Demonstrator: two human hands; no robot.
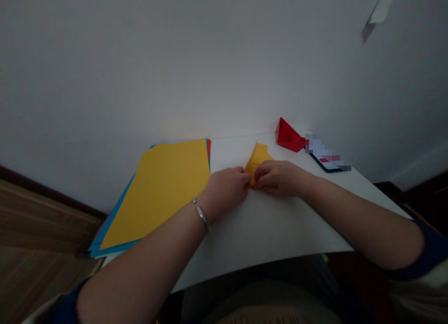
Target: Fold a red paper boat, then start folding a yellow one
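A small folded piece of yellow-orange paper (258,155) is between my two hands over the white table. Its upper part points away from me, and a crease line crosses it. My left hand (229,184) pinches the paper's lower left edge with curled fingers. On the other side, my right hand (276,177) grips its lower right part between thumb and fingers. The fingers hide the bottom and right side of the paper. Beyond my right hand stands a red folded paper boat (290,137).
A stack of coloured sheets, yellow (164,188) on top with blue and red edges below, lies at the left. A phone (325,153) rests at the right beside the boat. The white table (266,230) meets a plain wall (224,72) at the back.
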